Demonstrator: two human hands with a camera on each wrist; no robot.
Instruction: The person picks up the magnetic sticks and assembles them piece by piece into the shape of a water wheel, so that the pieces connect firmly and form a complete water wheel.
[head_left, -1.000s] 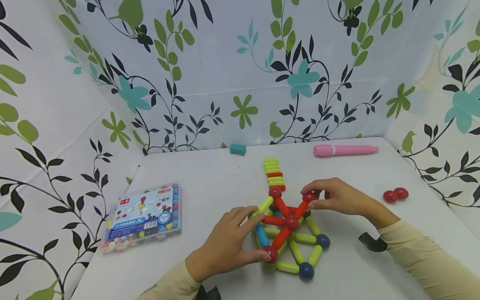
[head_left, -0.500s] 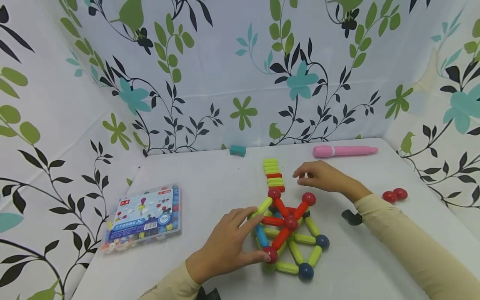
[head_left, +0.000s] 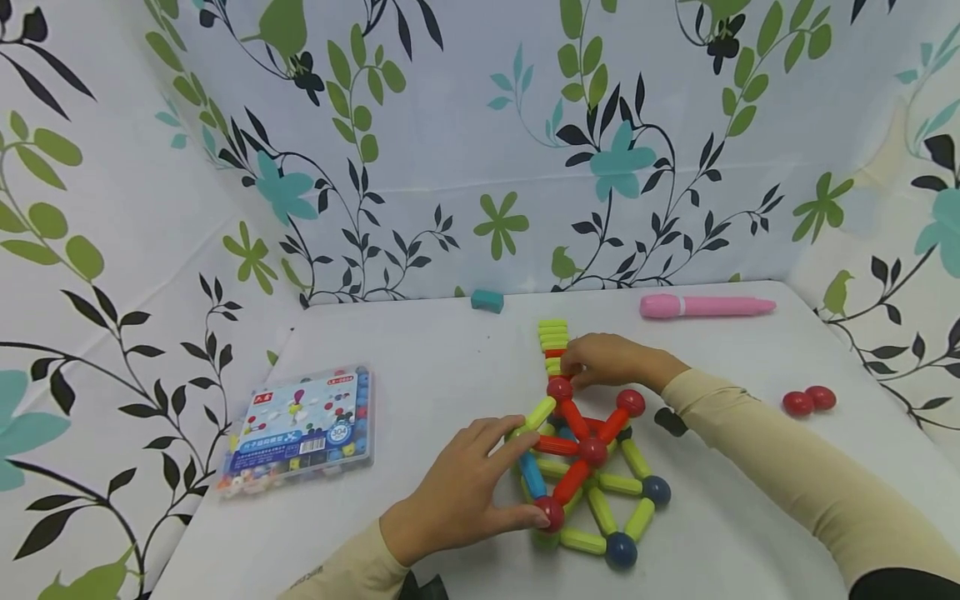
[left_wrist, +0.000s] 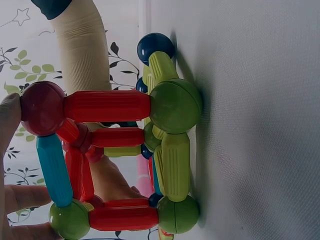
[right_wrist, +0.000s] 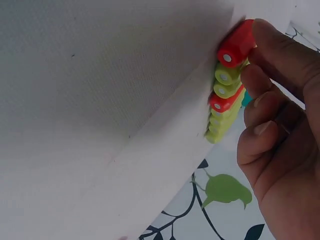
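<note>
A magnetic rod-and-ball structure (head_left: 592, 452) stands on the table, with red, blue and yellow-green rods joined by red, green and dark blue balls. My left hand (head_left: 465, 492) steadies its left side: the thumb presses a front red ball (left_wrist: 42, 107), and fingers lie at a green ball (left_wrist: 70, 219). Behind the structure, my right hand (head_left: 622, 362) is at the near end of a row of rods (head_left: 553, 335). Its thumb and forefinger pinch the end red magnetic rod (right_wrist: 237, 45), still lined up with the others. In the head view the hand hides that rod.
A clear case (head_left: 300, 429) of coloured pieces lies at the left. Two red balls (head_left: 808, 401) sit at the right. Near the back edge are a pink marker-shaped object (head_left: 708, 307) and a small teal block (head_left: 487, 301). A patterned cloth (head_left: 450, 167) hangs behind.
My right hand has let go of the structure's upper right red ball and moved left to the row of rods, where it takes hold of the nearest red one. The left hand stays put.
</note>
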